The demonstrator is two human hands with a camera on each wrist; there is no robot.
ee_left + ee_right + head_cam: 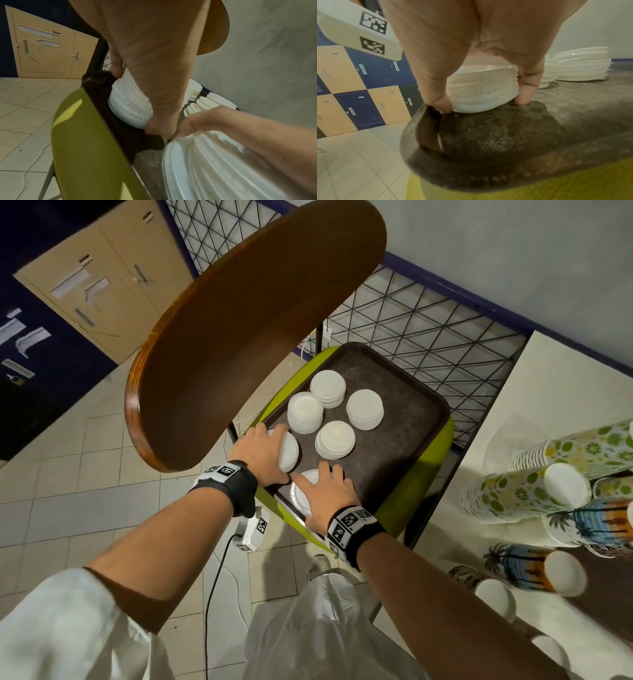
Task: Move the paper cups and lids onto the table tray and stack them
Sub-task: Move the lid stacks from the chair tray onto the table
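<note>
Currently, left hand [261,453]: grips lid stack [288,452], tray's 9 o'clock edge.
Right hand [328,494]: grips second lid stack [302,495], 7 o'clock corner.
Tray [404,419]: on green chair seat [416,498].
Cups [524,491]: counter [561,378], 3 o'clock.

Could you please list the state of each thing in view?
Left hand: grips a white plastic lid stack.
Right hand: grips another lid stack.
Four other lid stacks: standing untouched.
Brown tray: on green chair.
Patterned paper cups: stacked, lying on white table.
</note>
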